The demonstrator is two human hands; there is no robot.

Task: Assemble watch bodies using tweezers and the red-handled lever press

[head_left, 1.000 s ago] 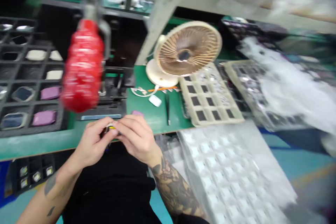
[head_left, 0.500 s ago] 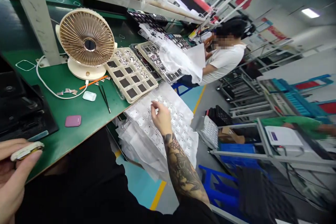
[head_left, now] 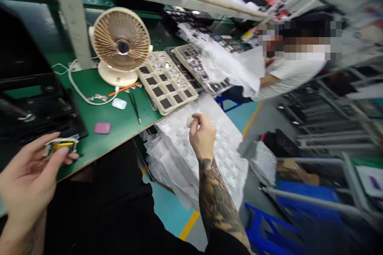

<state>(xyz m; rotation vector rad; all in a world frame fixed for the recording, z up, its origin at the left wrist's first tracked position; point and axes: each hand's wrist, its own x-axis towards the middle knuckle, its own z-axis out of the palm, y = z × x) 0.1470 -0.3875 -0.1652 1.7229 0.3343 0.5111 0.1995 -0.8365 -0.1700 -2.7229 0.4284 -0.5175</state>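
Open-faced device housing [head_left: 72,142], yellow strip [head_left: 64,144] exposed, is gripped in the left hand [head_left: 32,171] near the green workbench [head_left: 122,129] edge. The right hand [head_left: 202,137] pinches a small pale piece [head_left: 189,122] over the white pocketed tray [head_left: 168,135]. Housing and piece are apart; work appears incomplete.

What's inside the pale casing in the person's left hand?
A yellow strip and dark material show inside the pale casing; the left hand hides whatever lies beneath its thumb.
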